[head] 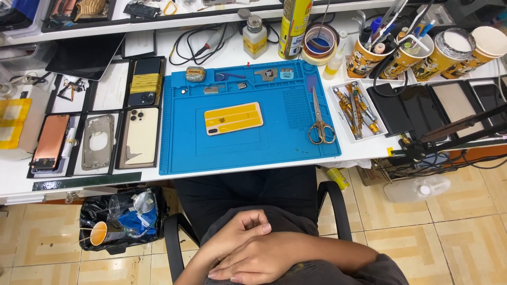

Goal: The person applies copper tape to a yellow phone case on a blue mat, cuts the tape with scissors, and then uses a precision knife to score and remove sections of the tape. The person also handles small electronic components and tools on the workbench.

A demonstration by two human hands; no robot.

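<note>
While I sit back in the black armchair, both hands lie in my lap, well apart from the white desk. Left hand and right hand are overlapped, touching; each grip is loosely curled, fingers together, pinching nothing.

Left to right on the desk: black trays hold a copper-coloured phone body, a bare grey phone frame and a pale gold phone back with triple camera, laid out separately, I judge, to keep parts sorted. A dark phone wrapped in yellow tape lies behind them.

Centre: blue silicone work mat. On it, flat and slightly tilted, the yellow rectangular phone back panel, nearest item to my hands though not touched. Small metal parts sit in the mat's upper pockets. Steel scissors lie at the mat's right side, handles toward me.

Right: white tray of patterned screwdrivers, printed paper cups of tools, dark screen panels.

On the floor at left, a black bin bag of waste. Nothing blocks the way to the panel.
</note>
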